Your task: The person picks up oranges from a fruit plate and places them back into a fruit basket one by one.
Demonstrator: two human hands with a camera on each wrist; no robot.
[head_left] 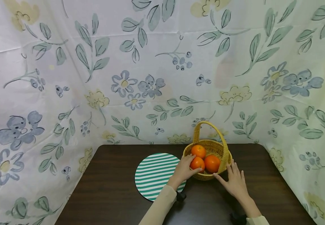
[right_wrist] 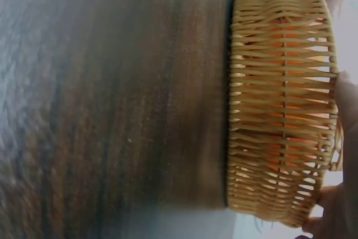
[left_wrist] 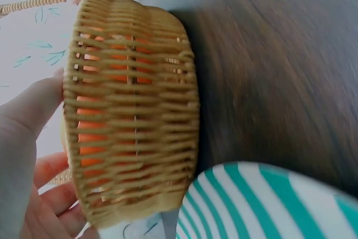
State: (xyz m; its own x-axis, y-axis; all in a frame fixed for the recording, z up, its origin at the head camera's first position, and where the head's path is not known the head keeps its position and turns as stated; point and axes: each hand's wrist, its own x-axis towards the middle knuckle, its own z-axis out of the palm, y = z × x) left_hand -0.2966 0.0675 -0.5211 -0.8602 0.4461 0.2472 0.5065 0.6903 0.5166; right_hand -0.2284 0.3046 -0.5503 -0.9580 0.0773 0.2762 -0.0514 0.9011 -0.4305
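A yellow wicker basket (head_left: 204,177) with a tall arched handle stands upright on the dark table, towards its far edge. Inside lie three oranges: one at the back (head_left: 198,151), one at the front left (head_left: 197,163) and one at the right (head_left: 212,163). My left hand (head_left: 183,168) rests at the basket's left rim, with fingers and thumb reaching over beside the front-left orange. At the basket's right side, my right hand (head_left: 235,181) has its fingers extended along the wall and its thumb at the front rim. In both wrist views, orange shows through the weave.
A round mat (head_left: 154,175) with green and white stripes lies left of the basket, partly under my left forearm. The dark wooden table (head_left: 109,187) extends around them. Floral cloth (head_left: 151,125) hangs behind the table and along both sides.
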